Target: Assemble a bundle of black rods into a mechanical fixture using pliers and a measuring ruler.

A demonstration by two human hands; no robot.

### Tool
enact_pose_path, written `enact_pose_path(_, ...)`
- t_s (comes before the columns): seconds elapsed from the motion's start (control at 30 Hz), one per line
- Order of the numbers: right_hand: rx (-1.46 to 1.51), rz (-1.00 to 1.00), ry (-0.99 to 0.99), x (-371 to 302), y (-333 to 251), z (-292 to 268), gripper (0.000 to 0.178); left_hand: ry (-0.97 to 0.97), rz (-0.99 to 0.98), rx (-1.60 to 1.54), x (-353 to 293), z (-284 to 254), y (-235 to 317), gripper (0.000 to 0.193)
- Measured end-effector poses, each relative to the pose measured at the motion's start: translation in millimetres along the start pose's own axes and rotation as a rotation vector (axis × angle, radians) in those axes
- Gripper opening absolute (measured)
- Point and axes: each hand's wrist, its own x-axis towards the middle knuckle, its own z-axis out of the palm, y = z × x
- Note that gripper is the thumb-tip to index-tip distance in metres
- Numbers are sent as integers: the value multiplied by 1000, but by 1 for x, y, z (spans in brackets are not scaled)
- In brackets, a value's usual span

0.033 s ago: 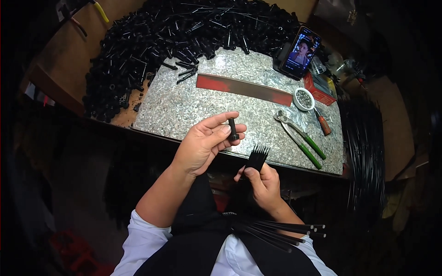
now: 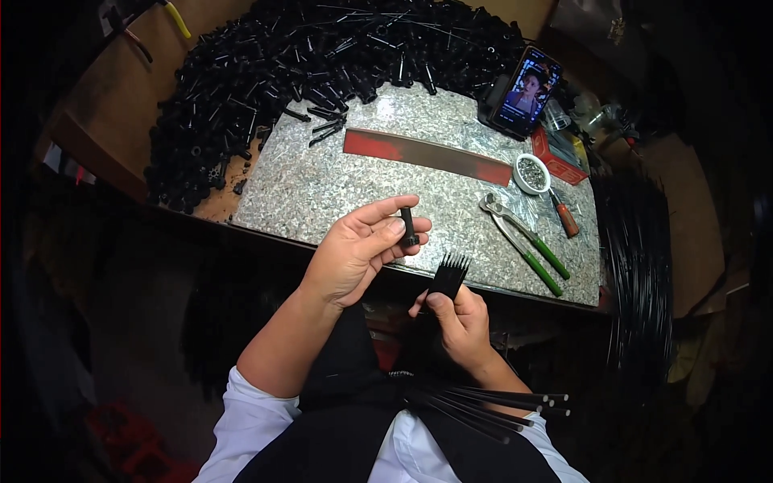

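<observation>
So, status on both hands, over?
Left hand: holding short black cylinder. Right hand: gripping dark spiky-tipped bundle. Green-handled pincers beyond right hand, on speckled slab.

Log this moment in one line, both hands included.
left hand: pinching short black cylindrical part | right hand: gripping bunch of thin black rods | speckled tabletop: green-handled pincers

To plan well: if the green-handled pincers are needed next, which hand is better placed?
Probably the right hand: it is nearer the pincers, though holding a black bundle. The left hand, holding a black part, is farther.
</observation>
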Motion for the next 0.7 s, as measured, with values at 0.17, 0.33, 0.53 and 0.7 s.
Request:
enact_pose_path(0.17, -11, 25, -1, 1, 0, 0, 22, -16, -2, 24, 2, -1, -5, 37)
enact_pose_path(0.33, 4, 35, -25, 3, 5, -2, 22, 2, 27, 62, 4, 3, -8, 36)
enact_pose_path(0.53, 41, 29, -53, 5, 5, -1, 22, -32, -25, -17, 5, 6, -4, 36)
enact_pose_path(0.7, 77, 89, -49, 5, 2, 0, 23, -47, -32, -11, 5, 5, -6, 36)
